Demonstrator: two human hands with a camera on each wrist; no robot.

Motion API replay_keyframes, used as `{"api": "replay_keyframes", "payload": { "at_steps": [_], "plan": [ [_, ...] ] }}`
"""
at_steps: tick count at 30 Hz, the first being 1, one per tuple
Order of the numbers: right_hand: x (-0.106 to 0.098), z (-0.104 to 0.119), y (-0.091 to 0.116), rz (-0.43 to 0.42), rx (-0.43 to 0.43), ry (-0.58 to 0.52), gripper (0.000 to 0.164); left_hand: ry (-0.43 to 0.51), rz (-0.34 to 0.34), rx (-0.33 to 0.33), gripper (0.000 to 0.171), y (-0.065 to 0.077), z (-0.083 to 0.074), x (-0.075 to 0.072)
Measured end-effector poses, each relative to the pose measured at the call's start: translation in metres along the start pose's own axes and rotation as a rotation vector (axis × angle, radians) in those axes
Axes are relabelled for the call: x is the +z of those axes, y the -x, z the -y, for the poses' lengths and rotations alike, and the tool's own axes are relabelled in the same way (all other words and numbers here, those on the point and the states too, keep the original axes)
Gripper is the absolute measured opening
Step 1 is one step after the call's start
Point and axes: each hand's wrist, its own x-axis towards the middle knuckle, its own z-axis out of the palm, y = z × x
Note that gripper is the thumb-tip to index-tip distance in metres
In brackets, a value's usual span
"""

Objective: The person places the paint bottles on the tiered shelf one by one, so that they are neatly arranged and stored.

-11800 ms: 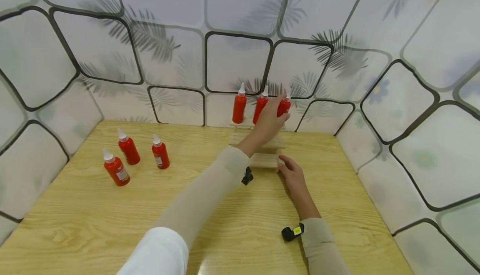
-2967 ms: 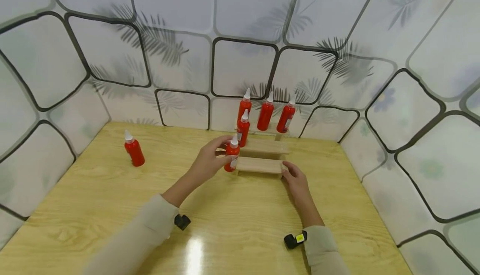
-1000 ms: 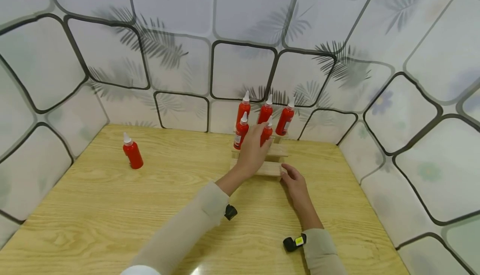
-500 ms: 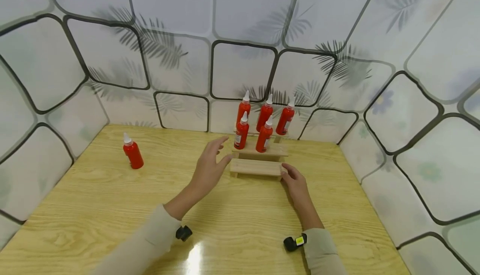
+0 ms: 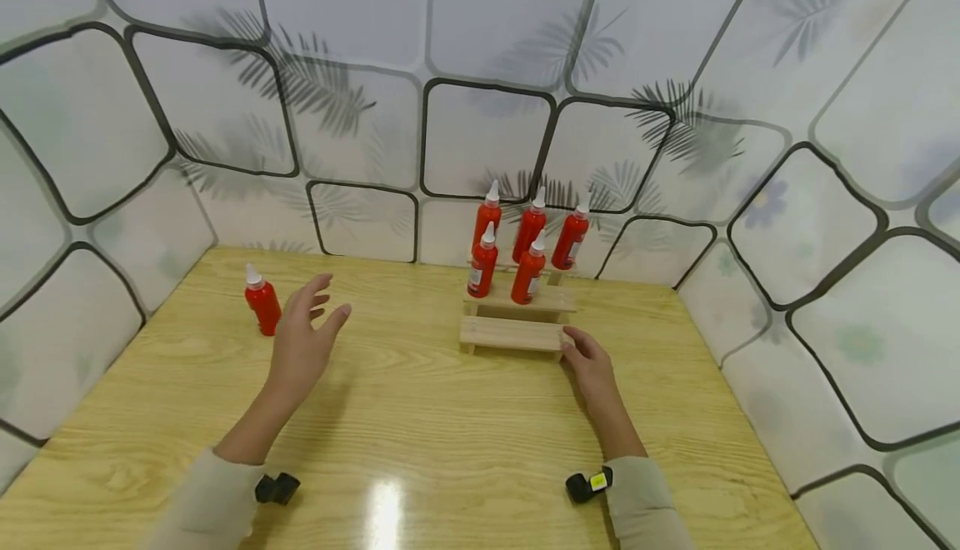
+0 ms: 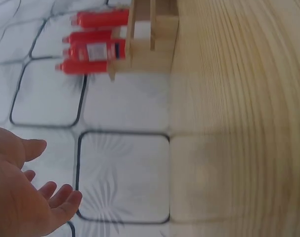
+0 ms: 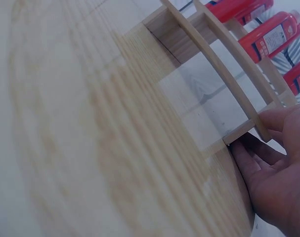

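My left hand (image 5: 302,342) is raised over the left of the table, fingers relaxed and apart, holding nothing. It is just right of a red squeeze bottle (image 5: 262,304) with a white nozzle cap, which it partly overlaps in the head view. My right hand (image 5: 592,371) grips the right end of the bottom step of a small stepped wooden rack (image 5: 513,334). In the right wrist view its thumb side lies at the step's edge, fingers at the leg. Three red bottles (image 5: 572,240) stand on the top step; two more red bottles (image 5: 528,275) stand on the middle step.
The rack stands near the back of a wood-grain table (image 5: 435,433), close to the patterned wall (image 5: 360,117). Another wall (image 5: 847,300) closes off the right side. Small black cameras (image 5: 277,488) sit at both wrists.
Two bottles from the left moved to the middle step. After releasing the second one, my left hand travelled left to the remaining table bottle. My right hand stayed at the rack.
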Motion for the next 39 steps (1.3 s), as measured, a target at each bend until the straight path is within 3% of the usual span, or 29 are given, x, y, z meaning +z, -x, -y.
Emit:
{"api": "replay_keyframes", "payload": {
  "at_steps": [8, 14, 24, 33, 39],
  "plan": [
    [0.000, 0.000, 0.000, -0.012, -0.001, -0.004, 0.041, -0.074, -0.130, -0.107, 0.056, -0.003, 0.024, -0.045],
    [0.000, 0.017, 0.008, 0.010, 0.023, -0.010, 0.042, -0.080, -0.197, -0.192, 0.054, -0.015, 0.038, -0.063],
    [0.000, 0.003, 0.001, 0.004, 0.020, -0.008, 0.041, -0.029, -0.182, -0.286, 0.057, -0.034, 0.062, -0.067],
    [0.002, 0.003, 0.001, -0.011, 0.009, 0.001, 0.040, 0.025, -0.115, -0.338, 0.061, -0.036, 0.073, -0.063],
    [0.001, 0.002, 0.000, -0.016, 0.006, -0.009, 0.039, 0.026, -0.106, -0.338, 0.064, -0.039, 0.076, -0.059]
  ]
}}
